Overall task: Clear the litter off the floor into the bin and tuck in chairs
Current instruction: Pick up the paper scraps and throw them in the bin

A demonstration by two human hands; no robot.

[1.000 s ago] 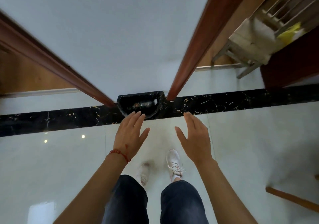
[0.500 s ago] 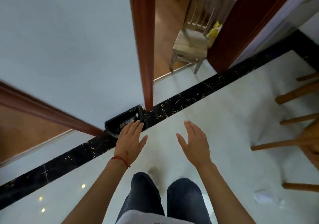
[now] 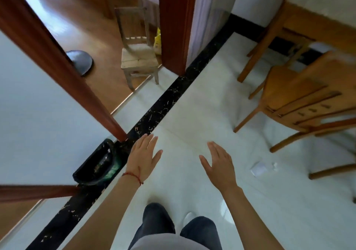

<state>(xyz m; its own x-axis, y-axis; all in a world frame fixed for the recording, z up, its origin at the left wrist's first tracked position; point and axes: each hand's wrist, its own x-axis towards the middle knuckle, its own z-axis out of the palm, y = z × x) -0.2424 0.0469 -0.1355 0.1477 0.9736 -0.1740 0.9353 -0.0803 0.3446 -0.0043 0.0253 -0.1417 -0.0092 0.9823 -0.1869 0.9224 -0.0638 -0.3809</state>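
A black-lined bin (image 3: 96, 165) stands against the wall at the lower left, on the dark marble floor strip. My left hand (image 3: 144, 155) hovers just right of it, fingers spread, holding nothing. My right hand (image 3: 219, 163) is held out over the white floor, also open. A flat white scrap of paper (image 3: 259, 169) lies on the tiles to the right of my right hand, with a smaller crumpled bit (image 3: 275, 166) beside it. A wooden chair (image 3: 300, 99) stands pulled out at the right, next to a wooden table (image 3: 316, 24).
A red-brown door frame (image 3: 63, 64) runs diagonally at the left. Beyond the doorway stand a small pale wooden chair (image 3: 137, 57) and a grey fan base (image 3: 81, 61). A yellow packet (image 3: 158, 41) leans by the far door post. Another chair leg (image 3: 331, 170) shows at the right edge.
The view has swung to the right, away from the bin, bringing the wooden chair, table and paper scraps into sight. Both hands stay open and empty in front of me.
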